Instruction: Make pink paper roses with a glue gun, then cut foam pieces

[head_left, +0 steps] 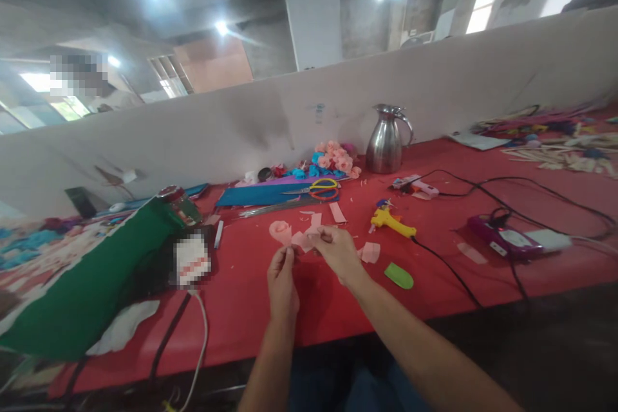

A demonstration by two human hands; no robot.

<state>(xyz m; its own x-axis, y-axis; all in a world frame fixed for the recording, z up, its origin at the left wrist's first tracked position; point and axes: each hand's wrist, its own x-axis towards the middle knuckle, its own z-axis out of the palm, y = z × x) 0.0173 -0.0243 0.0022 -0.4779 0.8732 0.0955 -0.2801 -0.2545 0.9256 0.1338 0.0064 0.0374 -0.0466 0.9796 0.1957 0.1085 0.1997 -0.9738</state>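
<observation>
My left hand (282, 280) is closed, thumb and finger pinching the lower end of a pink paper flower (280, 230) with a curled head. My right hand (339, 252), also closed, pinches a pink paper strip (302, 242) that reaches toward the left fingertips. Whether the strip is joined to the flower I cannot tell. Just right of that hand lies a loose pink paper piece (370, 252), with a green paper piece (399, 275) beyond it. A yellow glue gun (393, 223) rests to the right, and more pink scraps (337, 212) lie behind my hands.
Scissors (322, 190) lie on blue sheets (251, 194) at the back, near finished pink flowers (335, 158). A steel jug (385, 141) stands by the partition. Cords run from a purple power strip (505, 238) at right. Green material (101, 283) covers the left side.
</observation>
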